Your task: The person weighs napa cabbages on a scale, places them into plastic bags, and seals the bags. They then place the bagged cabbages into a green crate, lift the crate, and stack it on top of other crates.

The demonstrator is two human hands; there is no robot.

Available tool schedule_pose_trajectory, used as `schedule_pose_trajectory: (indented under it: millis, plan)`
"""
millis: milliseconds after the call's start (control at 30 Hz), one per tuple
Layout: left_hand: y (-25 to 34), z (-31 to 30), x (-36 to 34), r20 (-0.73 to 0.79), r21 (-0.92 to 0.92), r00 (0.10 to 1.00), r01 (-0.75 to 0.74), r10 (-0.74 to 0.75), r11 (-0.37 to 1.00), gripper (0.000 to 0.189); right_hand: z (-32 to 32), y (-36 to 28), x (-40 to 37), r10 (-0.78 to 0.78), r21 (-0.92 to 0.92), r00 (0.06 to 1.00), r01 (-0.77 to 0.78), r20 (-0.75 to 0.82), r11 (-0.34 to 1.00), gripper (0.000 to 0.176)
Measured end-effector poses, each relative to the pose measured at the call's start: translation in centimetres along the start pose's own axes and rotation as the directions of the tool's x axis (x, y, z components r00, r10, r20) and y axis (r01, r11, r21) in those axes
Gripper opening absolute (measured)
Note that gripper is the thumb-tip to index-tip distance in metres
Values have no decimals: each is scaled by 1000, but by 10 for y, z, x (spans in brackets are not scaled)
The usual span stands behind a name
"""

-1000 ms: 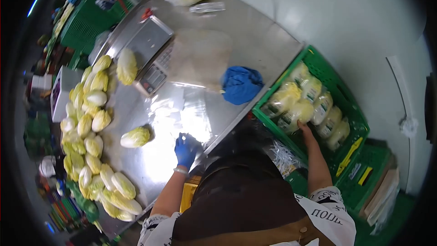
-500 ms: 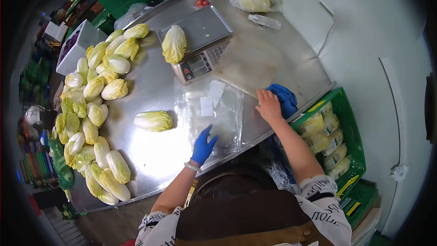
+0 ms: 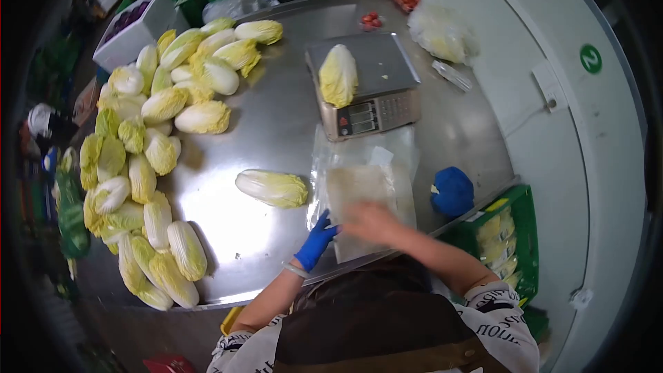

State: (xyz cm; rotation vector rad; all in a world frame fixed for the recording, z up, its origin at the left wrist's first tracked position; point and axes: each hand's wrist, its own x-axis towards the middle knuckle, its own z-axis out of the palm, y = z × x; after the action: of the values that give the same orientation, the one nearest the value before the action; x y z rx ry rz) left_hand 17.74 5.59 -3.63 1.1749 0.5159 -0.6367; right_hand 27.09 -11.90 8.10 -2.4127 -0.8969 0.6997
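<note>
My left hand [image 3: 318,240], in a blue glove, is at the lower left edge of the plastic bags with fingers stretched out. Beside it my right hand [image 3: 371,223], bare and smeared by motion, lies over a brownish translucent sheet [image 3: 366,185]; its grip cannot be made out. The sheet rests on clear plastic bags [image 3: 400,139], with a white paper label [image 3: 381,157] showing past its top edge. One napa cabbage [image 3: 273,188] lies left of the bags. Another napa cabbage [image 3: 338,76] sits on the weighing scale [image 3: 380,114].
Several napa cabbages [image 3: 166,107] are heaped along the left of the steel table [image 3: 276,110]. A blue cloth [image 3: 452,192] lies on the right, near a green crate [image 3: 526,249] of wrapped produce. A filled plastic bag [image 3: 442,31] and red fruit [image 3: 371,21] stand behind.
My right hand has moved left from beside the blue cloth toward my left hand. The brownish sheet has shifted onto the clear bags, covering most of the labels. The camera view has turned.
</note>
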Motion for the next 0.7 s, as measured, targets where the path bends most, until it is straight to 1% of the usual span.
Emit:
schedule_pose_trajectory:
  millis: [33,67,100,133,167,200,233,267,333,367,400,433,467,500,533,567,600,633,667,700]
  plan:
    - [6,-2,-11,-62,79,997,-30,35,996,71,-8,22,25,53,82,971,-34,-235,996,56]
    - [-2,-17,-11,-155,-53,985,-80,71,995,70,-26,38,57,108,94,901,-75,-420,993,59]
    - [-15,-40,-9,-252,-174,963,-140,93,975,68,-55,47,91,114,223,819,17,-563,975,60]
    - [-22,-60,-8,-349,-279,931,-214,108,936,66,-95,36,117,176,378,811,60,-558,924,65]
    - [-17,-73,-9,-517,-333,848,-324,116,886,71,-101,64,153,222,304,743,-26,-631,952,73]
    - [-7,-82,-7,-667,-362,739,-435,97,825,77,-114,69,184,222,248,707,-68,-671,966,78]
    - [10,-88,-5,-752,-330,657,-440,49,835,78,-123,73,211,218,192,671,-114,-708,975,84]
    - [28,-92,1,-824,-298,566,-435,1,850,80,-123,78,238,274,220,688,-168,-672,961,86]
    - [50,-96,28,-853,-297,521,-469,-11,832,84,-110,84,282,388,280,695,-271,-605,921,90]
    - [55,-98,42,-845,-267,531,-522,64,810,97,-107,77,288,428,264,685,-337,-590,904,90]
    - [56,-97,63,-898,-134,423,-518,117,845,102,-105,67,289,469,247,670,-404,-575,881,91]
    - [63,-93,70,-926,-121,372,-467,70,876,100,-105,65,288,512,224,650,-476,-562,851,92]
    - [67,-87,73,-947,-118,322,-412,23,904,99,-105,79,287,466,367,692,-300,-552,880,89]
    - [64,-87,74,-930,-145,364,-478,45,866,95,-106,103,284,413,496,724,-113,-552,861,87]
    - [60,-94,73,-912,-173,403,-541,73,823,92,-115,110,275,356,604,744,80,-565,793,85]
    - [55,-108,69,-845,-227,515,-588,143,776,83,-123,120,256,462,883,822,102,-334,458,75]
    - [62,-111,53,-736,-339,650,-595,189,729,69,-130,117,227,437,933,860,114,-264,340,73]
    - [66,-112,43,-678,-429,706,-607,205,669,64,-129,118,195,405,969,893,117,-198,216,72]
    - [72,-108,35,-612,-521,760,-597,221,610,58,-119,126,163,371,961,899,153,-232,229,72]
    - [90,-93,23,-597,-489,760,-599,258,634,58,-107,133,128,338,952,904,186,-262,242,72]
